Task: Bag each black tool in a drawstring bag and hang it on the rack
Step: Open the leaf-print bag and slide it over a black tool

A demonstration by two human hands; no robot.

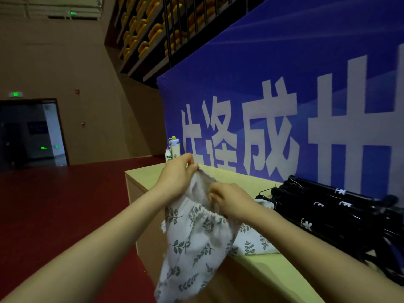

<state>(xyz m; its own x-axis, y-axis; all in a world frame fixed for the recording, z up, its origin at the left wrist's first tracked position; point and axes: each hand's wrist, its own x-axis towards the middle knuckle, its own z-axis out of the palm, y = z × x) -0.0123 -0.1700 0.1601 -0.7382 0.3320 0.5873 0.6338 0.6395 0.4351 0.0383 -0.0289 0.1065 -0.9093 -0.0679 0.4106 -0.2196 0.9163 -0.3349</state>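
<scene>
A white drawstring bag (192, 243) printed with grey-green leaves hangs in front of me over the table's near edge. My left hand (178, 173) pinches the far side of its gathered mouth. On the near side of the mouth my right hand (231, 202) pinches the rim, and the two hands hold the opening apart. Several black tools (341, 217) with white markings lie piled on the table to the right, apart from both hands. What is inside the bag is hidden.
A pale yellow table (258, 261) runs from centre to lower right. More leaf-print bags (254, 242) lie on it behind the held one. Two bottles (173, 149) stand at its far corner. A blue banner (284, 95) rises behind; red floor (65, 204) lies left.
</scene>
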